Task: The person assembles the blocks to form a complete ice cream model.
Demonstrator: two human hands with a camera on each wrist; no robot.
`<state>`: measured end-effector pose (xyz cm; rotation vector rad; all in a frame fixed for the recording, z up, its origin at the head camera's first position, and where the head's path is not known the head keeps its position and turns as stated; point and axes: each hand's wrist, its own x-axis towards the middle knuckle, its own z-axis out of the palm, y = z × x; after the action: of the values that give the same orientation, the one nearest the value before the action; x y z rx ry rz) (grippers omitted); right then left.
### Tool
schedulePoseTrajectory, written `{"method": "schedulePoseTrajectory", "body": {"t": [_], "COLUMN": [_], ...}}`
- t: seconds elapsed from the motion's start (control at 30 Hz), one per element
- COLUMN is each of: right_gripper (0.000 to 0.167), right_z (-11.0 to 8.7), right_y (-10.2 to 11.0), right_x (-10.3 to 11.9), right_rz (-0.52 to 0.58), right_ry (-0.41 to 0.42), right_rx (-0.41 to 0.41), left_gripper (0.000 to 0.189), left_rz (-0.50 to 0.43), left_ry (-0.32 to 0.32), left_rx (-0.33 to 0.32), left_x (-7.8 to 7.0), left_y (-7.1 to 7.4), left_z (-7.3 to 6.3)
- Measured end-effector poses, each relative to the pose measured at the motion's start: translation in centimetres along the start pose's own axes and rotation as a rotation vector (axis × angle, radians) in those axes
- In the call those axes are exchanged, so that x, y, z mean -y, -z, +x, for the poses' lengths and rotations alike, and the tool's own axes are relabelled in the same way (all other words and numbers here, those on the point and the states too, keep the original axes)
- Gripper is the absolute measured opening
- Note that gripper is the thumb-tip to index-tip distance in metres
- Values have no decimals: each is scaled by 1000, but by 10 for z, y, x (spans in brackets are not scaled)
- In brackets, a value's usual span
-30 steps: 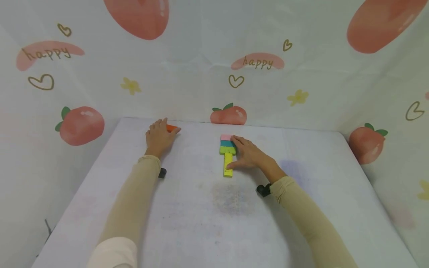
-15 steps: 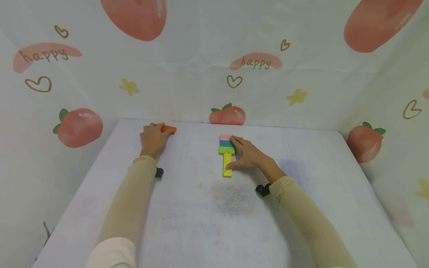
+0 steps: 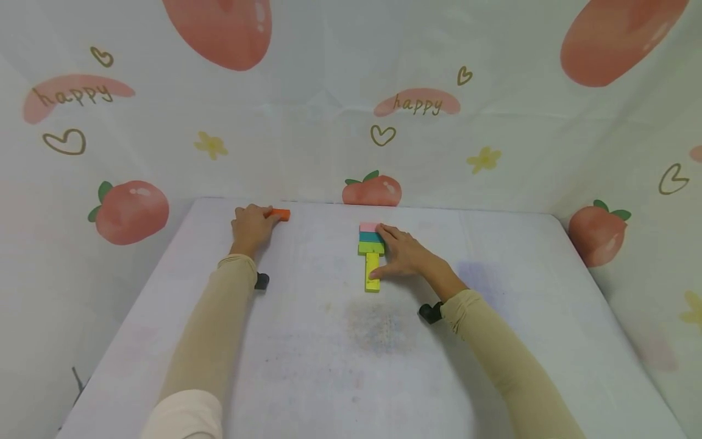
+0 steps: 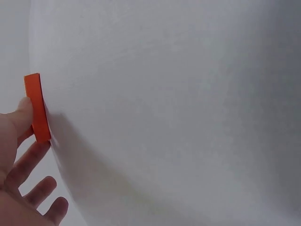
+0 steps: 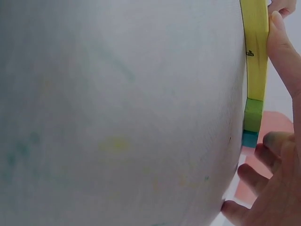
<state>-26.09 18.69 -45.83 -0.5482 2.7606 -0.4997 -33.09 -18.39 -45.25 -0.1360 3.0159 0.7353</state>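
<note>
An orange block (image 3: 281, 214) (image 4: 36, 107) lies at the far left of the white table (image 3: 351, 353). My left hand (image 3: 258, 221) (image 4: 26, 136) grips it between thumb and curled fingers, and its right end sticks out. At the middle a pink block (image 3: 369, 227), a teal block (image 3: 371, 237) (image 5: 249, 138) and a green block (image 3: 371, 247) (image 5: 253, 114) lie side by side in a row. A long yellow block (image 3: 372, 271) (image 5: 256, 47) butts onto the green one. My right hand (image 3: 392, 253) (image 5: 282, 80) rests against their right side, thumb on the yellow block, fingers by the teal one.
A cloth backdrop (image 3: 329, 122) printed with peaches and hearts walls the table at the back and both sides. A faint grey stain (image 3: 378, 323) marks the cloth in front of the blocks. Small black wrist devices (image 3: 430, 312) sit at both cuffs.
My left hand went from lying flat over the orange block to curling its fingers round it, drawing slightly left so the block's end shows. The right hand and its blocks stayed put.
</note>
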Motion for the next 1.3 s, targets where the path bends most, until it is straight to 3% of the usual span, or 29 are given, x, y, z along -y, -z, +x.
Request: {"method": "schedulePoseTrajectory", "body": {"t": [0.43,0.77,1.3], "right_gripper": [126,127,123], "right_z": [-1,1,0], "right_y": [0,-1,2], "right_x": [0,-2,0], "right_rz": [-2,-11,-22], "right_ry": [1,11,-3], "right_rx": [2,-1,10], "left_gripper": [37,37,35], "left_rz": [-58,-86,-88], "left_ry": [55,52,40], "left_rx": [17,2,10], "left_x": [-13,-19,-42], "left_y": [3,-5,-17], "left_z": [-1,-1,-8]}}
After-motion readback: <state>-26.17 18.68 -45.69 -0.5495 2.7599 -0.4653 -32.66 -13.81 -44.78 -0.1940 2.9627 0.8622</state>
